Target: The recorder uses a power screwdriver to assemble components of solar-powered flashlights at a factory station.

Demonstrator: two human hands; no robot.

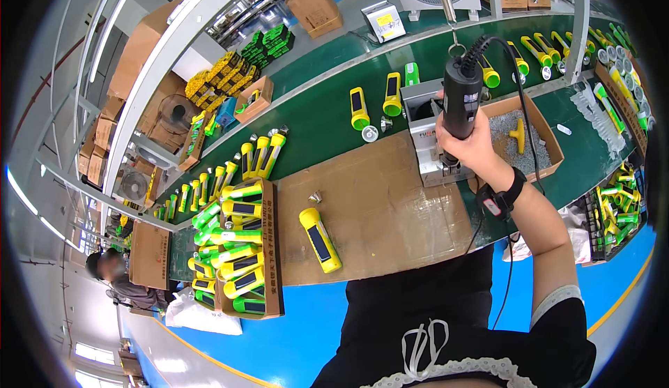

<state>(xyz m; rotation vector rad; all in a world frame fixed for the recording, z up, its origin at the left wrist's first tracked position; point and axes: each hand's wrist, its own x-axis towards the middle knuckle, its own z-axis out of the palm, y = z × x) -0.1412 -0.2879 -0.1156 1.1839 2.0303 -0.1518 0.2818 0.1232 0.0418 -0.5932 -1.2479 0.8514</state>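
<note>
I see the right hand [470, 144] wrapped round an upright driver [460, 102], forearm [533, 214] slanting in from near right. The driver's tip blurs against the metal box [422, 142]. I can't tell the left hand's state; it's out of view.

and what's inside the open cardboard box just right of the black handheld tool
The box holds small grey pieces, with a yellow T-shaped piece on top. The right hand partly blocks its left side; anything beneath the top layer is hidden.
</note>
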